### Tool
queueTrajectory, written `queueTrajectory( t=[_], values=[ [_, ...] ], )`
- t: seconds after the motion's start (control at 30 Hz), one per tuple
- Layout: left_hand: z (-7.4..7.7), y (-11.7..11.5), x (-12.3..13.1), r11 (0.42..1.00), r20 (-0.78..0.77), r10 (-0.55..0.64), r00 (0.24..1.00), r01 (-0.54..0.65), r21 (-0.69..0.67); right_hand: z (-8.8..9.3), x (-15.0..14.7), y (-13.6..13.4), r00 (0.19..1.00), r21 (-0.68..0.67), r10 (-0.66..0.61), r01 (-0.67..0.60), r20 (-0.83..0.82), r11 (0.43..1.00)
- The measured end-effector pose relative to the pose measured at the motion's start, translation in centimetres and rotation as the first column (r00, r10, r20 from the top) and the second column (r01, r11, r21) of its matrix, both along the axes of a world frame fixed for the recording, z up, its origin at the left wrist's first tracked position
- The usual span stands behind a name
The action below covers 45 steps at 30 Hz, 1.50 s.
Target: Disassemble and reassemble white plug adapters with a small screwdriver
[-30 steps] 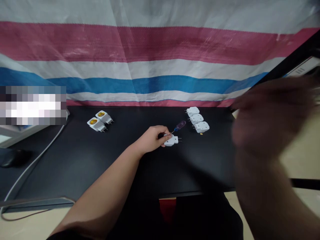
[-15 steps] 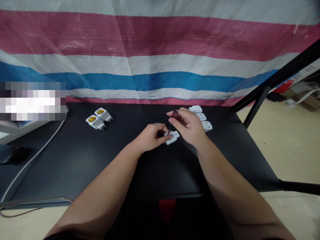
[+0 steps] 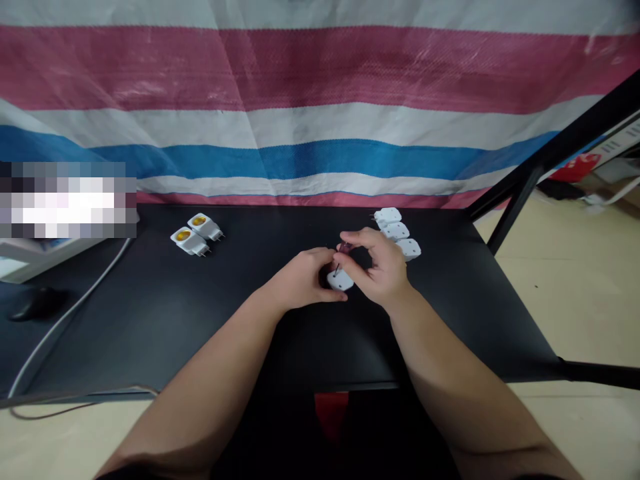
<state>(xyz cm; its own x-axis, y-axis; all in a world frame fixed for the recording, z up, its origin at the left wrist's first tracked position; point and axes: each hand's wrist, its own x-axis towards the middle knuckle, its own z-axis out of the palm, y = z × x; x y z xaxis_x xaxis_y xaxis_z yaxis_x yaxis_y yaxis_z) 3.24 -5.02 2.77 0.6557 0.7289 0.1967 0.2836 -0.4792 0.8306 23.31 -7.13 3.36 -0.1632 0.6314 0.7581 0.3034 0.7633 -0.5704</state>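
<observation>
A white plug-in lamp socket [image 3: 341, 281] lies on the table with its holed face up. My left hand [image 3: 304, 280] grips it from the left, thumb along the near edge and fingers on the far side. In my right hand [image 3: 379, 267] is a small screwdriver [image 3: 345, 247] with a dark purple handle, pinched between thumb and fingers. Its shaft slants down to a hole in the white piece; whether a screw sits there I cannot tell. Just beyond my right hand, three similar white pieces [image 3: 395, 231] stand in a row, holed faces up.
Two white plug-in lamp sockets [image 3: 191, 240] with golden insides rest on the black table [image 3: 210, 320] at the left. A mouse [image 3: 37, 303], a pale cable [image 3: 75, 317] and a blurred-out box are farther left. A black metal frame [image 3: 530, 170] borders the right side.
The white piece has turned between my fingers, and my left thumb has moved from its top to its near edge. The screwdriver has come lower and tilts over it, near its left hole.
</observation>
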Motion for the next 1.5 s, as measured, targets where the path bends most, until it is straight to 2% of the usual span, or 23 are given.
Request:
queueTrajectory(
  t=[0.1, 0.17, 0.33, 0.4, 0.47, 0.53, 0.57, 0.6, 0.63, 0.73, 0.83, 0.97, 1.1, 1.2, 1.33, 1.43, 1.5],
  values=[
    [0.2, -0.8, 0.3, 0.997, -0.082, 0.060, 0.995, -0.056, 0.043, 0.4, -0.5, -0.2, 0.997, 0.039, 0.033, -0.030, -0.071, 0.999],
    [0.0, -1.1, 0.4, 0.997, -0.060, 0.062, 0.996, -0.060, 0.046, 0.7, -0.9, -0.5, 0.995, 0.030, 0.048, -0.045, -0.093, 0.999],
    [-0.9, -0.6, 0.0, 1.000, 0.052, -0.027, 0.998, 0.027, -0.004, 1.4, -1.2, -1.3, 0.991, -0.120, 0.114, -0.122, -0.067, 0.985],
    [-1.4, -0.2, -0.3, 0.998, 0.085, -0.055, 0.995, 0.058, -0.029, 1.7, -0.9, -1.3, 0.981, -0.223, 0.167, -0.185, -0.099, 0.957],
    [-1.7, 0.0, -0.4, 0.996, 0.120, -0.070, 0.990, 0.076, -0.046, 1.8, -0.5, -1.2, 0.947, -0.376, 0.261, -0.314, -0.186, 0.872],
    [-1.8, 0.1, -0.4, 0.994, 0.146, -0.083, 0.986, 0.092, -0.055, 1.9, -0.4, -1.0, 0.874, -0.493, 0.350, -0.481, -0.338, 0.724],
    [-1.8, 0.0, -0.3, 0.992, 0.148, -0.094, 0.985, 0.105, -0.065, 1.8, -0.5, -0.9, 0.830, -0.511, 0.365, -0.549, -0.421, 0.661],
    [-1.8, 0.0, -0.2, 0.989, 0.144, -0.106, 0.984, 0.119, -0.083, 1.7, -0.8, -0.8, 0.792, -0.506, 0.355, -0.596, -0.497, 0.623],
    [-1.8, -0.1, -0.2, 0.986, 0.140, -0.116, 0.983, 0.131, -0.107, 1.6, -1.1, -0.6, 0.763, -0.490, 0.326, -0.620, -0.558, 0.613],
    [-1.9, -0.2, 0.0, 0.971, 0.150, -0.119, 0.981, 0.147, -0.190, 1.3, -1.9, -0.3, 0.728, -0.441, 0.235, -0.605, -0.644, 0.663],
    [-2.1, -0.1, -0.1, 0.952, 0.205, -0.119, 0.972, 0.170, -0.254, 1.2, -1.8, 0.0, 0.756, -0.451, 0.234, -0.575, -0.611, 0.682],
    [-2.1, -0.1, 0.0, 0.943, 0.218, -0.124, 0.968, 0.184, -0.278, 1.5, -0.8, 0.1, 0.794, -0.527, 0.255, -0.569, -0.552, 0.631],
    [-2.2, -0.1, 0.1, 0.943, 0.232, -0.146, 0.962, 0.206, -0.262, 1.4, -1.5, -0.2, 0.740, -0.477, 0.310, -0.638, -0.597, 0.605],
    [-2.2, -0.1, 0.1, 0.939, 0.238, -0.147, 0.960, 0.211, -0.270, 1.0, -2.2, -0.4, 0.717, -0.404, 0.331, -0.645, -0.614, 0.649],
    [-2.0, -0.1, 0.1, 0.943, 0.222, -0.137, 0.965, 0.195, -0.268, 0.9, -1.6, -0.1, 0.771, -0.425, 0.271, -0.566, -0.577, 0.706],
    [-1.8, -0.1, 0.1, 0.953, 0.219, -0.145, 0.965, 0.196, -0.232, 1.2, -0.8, -0.1, 0.796, -0.498, 0.250, -0.554, -0.551, 0.667],
    [-1.8, -0.1, 0.1, 0.959, 0.212, -0.140, 0.967, 0.185, -0.216, 1.4, -0.8, -0.3, 0.778, -0.506, 0.257, -0.582, -0.573, 0.636]
  ],
)
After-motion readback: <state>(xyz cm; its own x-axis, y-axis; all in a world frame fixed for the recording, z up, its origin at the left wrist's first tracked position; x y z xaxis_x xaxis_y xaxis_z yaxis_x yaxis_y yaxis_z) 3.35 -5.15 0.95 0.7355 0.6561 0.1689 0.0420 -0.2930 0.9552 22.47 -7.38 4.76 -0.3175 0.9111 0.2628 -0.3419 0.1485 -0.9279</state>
